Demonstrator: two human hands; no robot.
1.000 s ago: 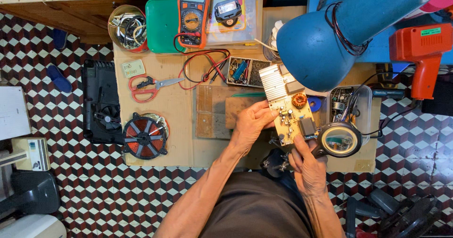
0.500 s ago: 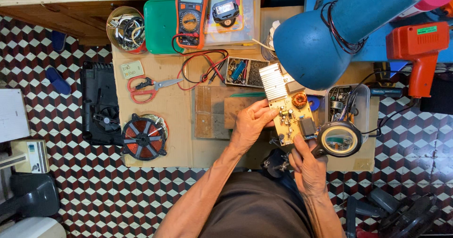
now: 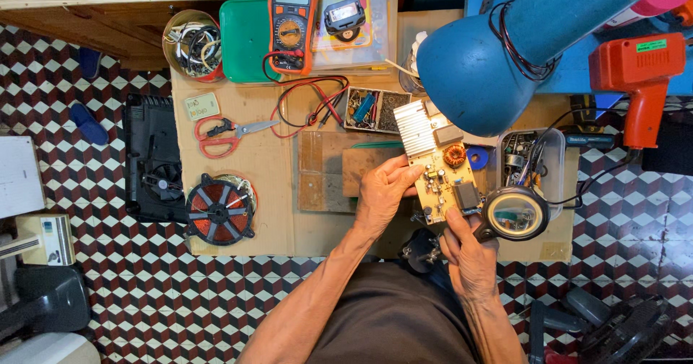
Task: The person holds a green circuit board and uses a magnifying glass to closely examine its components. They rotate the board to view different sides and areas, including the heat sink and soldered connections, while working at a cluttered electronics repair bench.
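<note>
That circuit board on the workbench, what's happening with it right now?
A person holds a tan circuit board with a silver finned heatsink over a cardboard-covered workbench. The left hand grips its left edge; the right hand holds its lower end, beside a round black magnifier. A blue desk lamp hangs above. Red-handled scissors and an orange multimeter lie untouched.

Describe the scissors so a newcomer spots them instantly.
Start at the cardboard-covered workbench and go to its left half, below the green plastic tray. The red-handled metal scissors lie flat there, blades pointing right toward the red and black test leads. Unlike the round copper coil disc below, they are slim with looped handles.
</note>
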